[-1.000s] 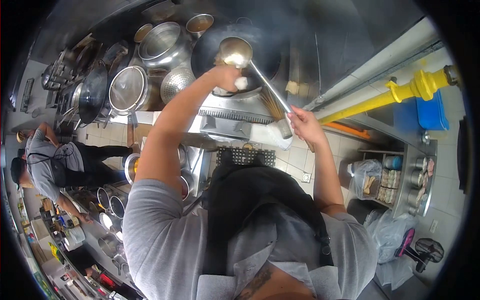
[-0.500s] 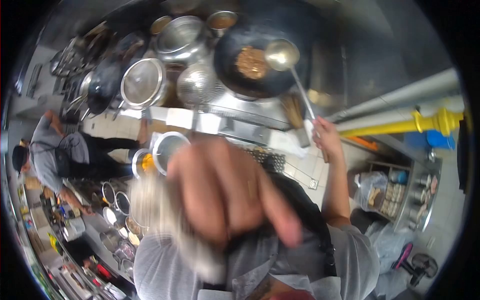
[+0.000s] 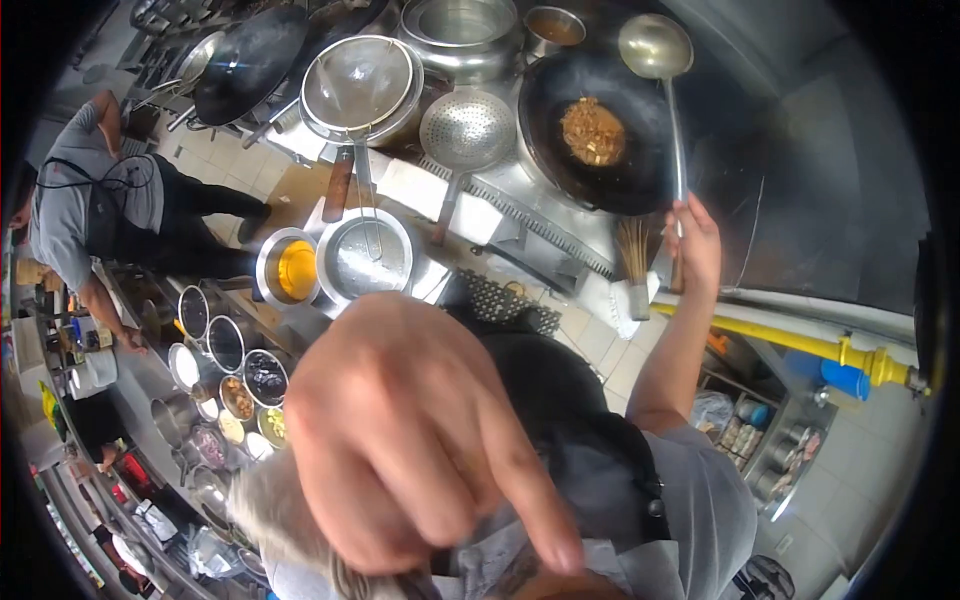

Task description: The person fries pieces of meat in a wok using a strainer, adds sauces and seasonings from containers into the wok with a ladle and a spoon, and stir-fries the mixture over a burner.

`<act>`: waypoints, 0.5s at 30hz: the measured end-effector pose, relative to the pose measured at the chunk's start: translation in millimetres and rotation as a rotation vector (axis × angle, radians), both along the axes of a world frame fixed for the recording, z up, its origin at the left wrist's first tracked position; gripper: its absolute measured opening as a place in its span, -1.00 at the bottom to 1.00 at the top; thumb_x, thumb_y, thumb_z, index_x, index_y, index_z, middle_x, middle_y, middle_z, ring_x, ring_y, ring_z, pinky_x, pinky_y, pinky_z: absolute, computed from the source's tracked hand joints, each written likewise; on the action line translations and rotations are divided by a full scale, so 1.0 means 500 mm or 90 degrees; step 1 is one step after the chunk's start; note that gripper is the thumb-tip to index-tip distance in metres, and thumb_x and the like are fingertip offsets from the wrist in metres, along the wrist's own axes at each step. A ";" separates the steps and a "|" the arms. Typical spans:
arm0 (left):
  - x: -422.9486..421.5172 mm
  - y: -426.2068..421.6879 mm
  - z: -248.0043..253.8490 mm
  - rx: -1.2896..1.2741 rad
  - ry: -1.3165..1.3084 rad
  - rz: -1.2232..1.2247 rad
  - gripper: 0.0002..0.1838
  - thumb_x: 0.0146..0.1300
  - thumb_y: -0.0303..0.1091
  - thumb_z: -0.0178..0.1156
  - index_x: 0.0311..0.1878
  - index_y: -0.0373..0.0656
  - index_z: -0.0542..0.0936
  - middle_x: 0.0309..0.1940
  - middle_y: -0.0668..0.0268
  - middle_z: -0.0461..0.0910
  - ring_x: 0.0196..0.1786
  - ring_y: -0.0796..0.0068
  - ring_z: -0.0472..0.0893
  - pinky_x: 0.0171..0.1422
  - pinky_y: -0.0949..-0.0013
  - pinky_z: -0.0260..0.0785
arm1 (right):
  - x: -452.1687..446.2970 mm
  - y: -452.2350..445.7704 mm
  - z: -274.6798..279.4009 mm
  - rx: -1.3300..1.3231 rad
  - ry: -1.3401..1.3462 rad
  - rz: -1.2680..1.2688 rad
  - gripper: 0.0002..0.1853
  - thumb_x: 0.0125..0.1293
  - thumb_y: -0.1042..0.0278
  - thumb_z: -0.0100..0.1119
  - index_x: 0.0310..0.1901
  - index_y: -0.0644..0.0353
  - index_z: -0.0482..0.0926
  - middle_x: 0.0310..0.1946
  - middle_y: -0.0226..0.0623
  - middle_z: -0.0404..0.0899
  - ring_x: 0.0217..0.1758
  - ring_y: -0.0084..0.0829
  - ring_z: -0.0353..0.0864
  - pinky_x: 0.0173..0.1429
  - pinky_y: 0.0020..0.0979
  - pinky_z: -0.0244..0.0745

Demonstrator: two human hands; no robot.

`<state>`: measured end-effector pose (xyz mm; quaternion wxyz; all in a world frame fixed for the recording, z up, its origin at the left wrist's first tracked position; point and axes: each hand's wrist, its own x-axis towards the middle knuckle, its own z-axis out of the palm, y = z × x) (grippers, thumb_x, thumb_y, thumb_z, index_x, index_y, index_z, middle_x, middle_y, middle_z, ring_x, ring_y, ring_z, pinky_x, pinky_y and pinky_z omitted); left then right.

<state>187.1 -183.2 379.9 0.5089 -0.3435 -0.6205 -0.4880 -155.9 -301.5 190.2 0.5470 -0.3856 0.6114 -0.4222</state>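
My left hand (image 3: 400,430) is very close to the camera, its fingers curled down. A beige cloth (image 3: 275,510) shows beside and under those fingers and appears gripped in them; the palm is hidden. Off to the right, my right hand (image 3: 695,245) is closed around the handle of a metal ladle (image 3: 655,45). The ladle's bowl is raised by the far right rim of a black wok (image 3: 555,130). Browned minced food (image 3: 592,132) lies together in the wok. A bamboo brush (image 3: 635,265) is just left of my right hand.
Left of the wok are a perforated skimmer (image 3: 467,130) and a mesh strainer (image 3: 357,85) on a pot. A bowl of yellow liquid (image 3: 296,270) stands nearer. Several ingredient containers (image 3: 225,343) line the left counter, beside another person (image 3: 105,200). A yellow pipe (image 3: 790,340) runs along the right.
The view has turned and shifted. The ladle has swung up from over the food to the wok's far right. My left hand has come nearer the camera, lower and to the left, with the cloth.
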 end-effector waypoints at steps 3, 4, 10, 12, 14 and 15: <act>0.091 0.020 -0.102 0.112 -0.072 0.118 -0.83 0.25 -0.59 0.20 -0.49 -0.36 0.58 -0.62 0.12 0.56 -0.58 0.35 0.59 0.35 -0.08 0.46 | 0.051 -0.131 -0.039 -0.077 0.059 0.126 -0.45 0.44 0.46 0.11 0.45 0.15 0.30 -0.43 -0.47 0.42 -0.58 -0.69 0.32 -0.59 -0.57 0.25; 0.113 0.023 -0.142 0.195 -0.082 0.115 -0.81 0.25 -0.47 0.28 -0.45 -0.36 0.59 -0.58 0.09 0.58 -0.55 0.32 0.62 0.36 -0.16 0.41 | 0.059 -0.196 -0.067 -0.083 0.114 0.170 -0.43 0.42 0.40 0.15 0.44 0.17 0.32 -0.32 -0.38 0.52 -0.50 -0.59 0.46 -0.49 -0.51 0.40; 0.172 0.161 -0.419 0.833 -0.033 0.154 -0.48 -0.09 -0.33 0.28 -0.05 -0.45 0.48 -0.44 -0.10 0.56 -0.32 0.04 0.66 0.07 -0.29 0.54 | 0.292 -0.568 -0.231 -0.155 0.842 0.234 -0.57 0.20 0.40 0.19 0.12 0.32 0.60 0.04 0.11 0.64 0.08 -0.14 0.71 0.15 -0.22 0.59; 0.191 0.183 -0.458 0.979 -0.110 0.265 -0.42 -0.09 -0.28 0.26 -0.01 -0.48 0.45 -0.47 -0.11 0.54 -0.40 0.02 0.64 -0.16 -0.12 0.61 | 0.353 -0.633 -0.219 -0.140 0.845 0.229 -0.63 0.18 0.47 0.14 0.04 0.36 0.64 -0.08 0.09 0.70 -0.04 -0.14 0.76 0.06 -0.21 0.63; 0.195 0.197 -0.488 1.073 -0.130 0.379 -0.35 -0.10 -0.28 0.26 0.06 -0.50 0.40 -0.52 -0.08 0.54 -0.55 0.01 0.60 -0.46 0.05 0.58 | 0.407 -0.702 -0.220 0.073 0.734 0.376 -0.72 0.17 0.48 0.11 -0.12 0.35 0.69 -0.27 0.02 0.74 -0.40 -0.20 0.75 -0.24 -0.21 0.65; 0.197 0.204 -0.502 1.106 -0.114 0.393 -0.35 -0.10 -0.27 0.27 0.06 -0.49 0.41 -0.51 -0.05 0.55 -0.58 0.05 0.59 -0.49 0.09 0.55 | 0.416 -0.754 -0.247 0.062 0.733 0.382 -0.72 0.17 0.48 0.11 -0.12 0.35 0.69 -0.27 0.02 0.74 -0.40 -0.20 0.75 -0.24 -0.21 0.65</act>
